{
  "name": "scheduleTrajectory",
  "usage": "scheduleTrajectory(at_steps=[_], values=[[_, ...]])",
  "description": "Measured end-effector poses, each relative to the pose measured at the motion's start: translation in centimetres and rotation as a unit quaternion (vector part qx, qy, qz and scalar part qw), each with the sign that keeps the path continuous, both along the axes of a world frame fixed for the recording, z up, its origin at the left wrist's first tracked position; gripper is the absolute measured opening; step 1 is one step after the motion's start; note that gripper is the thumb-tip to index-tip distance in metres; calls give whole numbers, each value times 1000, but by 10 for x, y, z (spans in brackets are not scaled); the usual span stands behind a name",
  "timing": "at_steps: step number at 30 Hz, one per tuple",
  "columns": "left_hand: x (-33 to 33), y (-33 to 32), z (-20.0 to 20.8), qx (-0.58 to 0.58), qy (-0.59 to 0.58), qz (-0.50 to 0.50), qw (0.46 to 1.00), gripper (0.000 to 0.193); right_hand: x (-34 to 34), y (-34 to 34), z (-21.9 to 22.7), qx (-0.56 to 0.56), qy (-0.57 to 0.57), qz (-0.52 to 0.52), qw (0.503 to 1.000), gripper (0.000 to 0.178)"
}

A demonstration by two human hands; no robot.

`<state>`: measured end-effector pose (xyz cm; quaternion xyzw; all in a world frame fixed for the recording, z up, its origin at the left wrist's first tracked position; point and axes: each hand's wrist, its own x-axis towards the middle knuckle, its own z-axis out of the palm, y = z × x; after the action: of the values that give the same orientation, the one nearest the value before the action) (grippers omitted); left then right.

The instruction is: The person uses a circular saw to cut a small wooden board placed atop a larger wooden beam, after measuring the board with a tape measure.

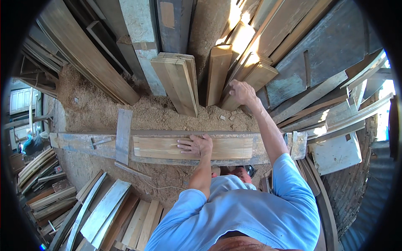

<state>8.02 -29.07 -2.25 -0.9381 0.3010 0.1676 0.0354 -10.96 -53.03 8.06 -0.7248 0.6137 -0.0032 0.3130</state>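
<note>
A long, worn tabletop point(71, 141) spans the scene left to right, with standing boards point(261, 75) beyond its far edge. One pale board point(232, 147) lies flat along its middle, seemingly already set in place, while the standing ones remain off it. The left hand point(197, 145) rests on it, fingers spread; the right hand point(243, 92) curls beside the standing boards, its grip unclear.

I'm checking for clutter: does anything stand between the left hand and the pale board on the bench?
Nothing visible does: the left hand rests directly on the pale board, atop the bench.
</note>
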Motion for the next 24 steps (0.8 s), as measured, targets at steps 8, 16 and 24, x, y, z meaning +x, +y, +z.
scheduleTrajectory(at_steps=[8, 16, 24], values=[[-5, -3, 6, -14, 12, 1, 1000, 72, 19, -134, -39, -173, 67, -7, 983, 83], [-1, 0, 6, -5, 10, 8, 1000, 76, 36, -144, -37, -200, 113, 70, 971, 40], [0, -1, 2, -11, 6, 18, 1000, 76, 42, -148, -49, -156, 76, -110, 979, 43]])
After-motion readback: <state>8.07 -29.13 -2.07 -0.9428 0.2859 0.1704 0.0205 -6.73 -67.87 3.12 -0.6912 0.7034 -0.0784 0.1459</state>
